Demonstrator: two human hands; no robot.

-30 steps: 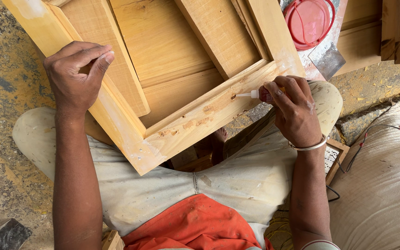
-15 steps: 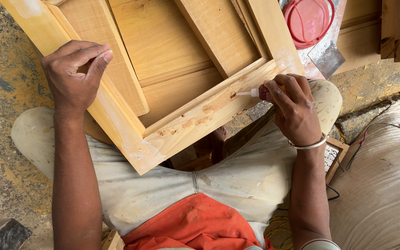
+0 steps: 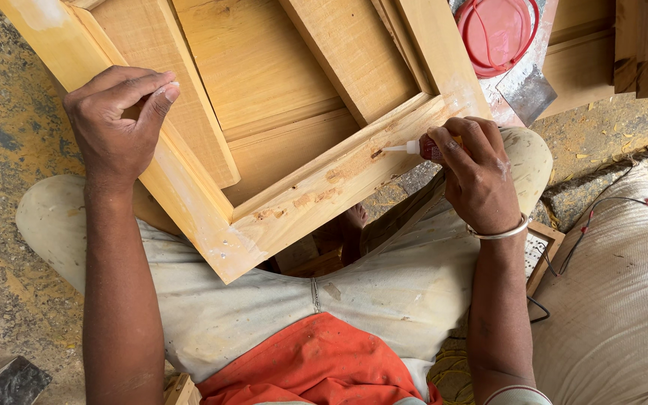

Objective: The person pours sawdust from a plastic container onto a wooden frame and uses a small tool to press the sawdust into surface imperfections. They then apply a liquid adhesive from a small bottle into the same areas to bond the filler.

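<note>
A pale wooden panelled frame (image 3: 279,127) rests tilted across my lap, one corner pointing toward me. My left hand (image 3: 118,124) grips its left rail from above, fingers curled over the edge. My right hand (image 3: 478,176) holds a small glue bottle (image 3: 414,148) with a white nozzle. The nozzle tip touches a dark chipped spot (image 3: 376,154) on the frame's lower rail. Several patches of pale filler dot that rail (image 3: 316,196).
A red plastic lid (image 3: 498,31) and a metal scraper blade (image 3: 526,91) lie beyond the frame at upper right. Stacked wood (image 3: 646,45) sits at far right. A beige sack (image 3: 624,300) and a thin cable (image 3: 609,206) lie beside my right leg. The floor (image 3: 1,150) is dusty concrete.
My right hand has kept the nozzle at the same chipped spot on the lower rail, shifting only slightly. The left hand stays on the frame's rail.
</note>
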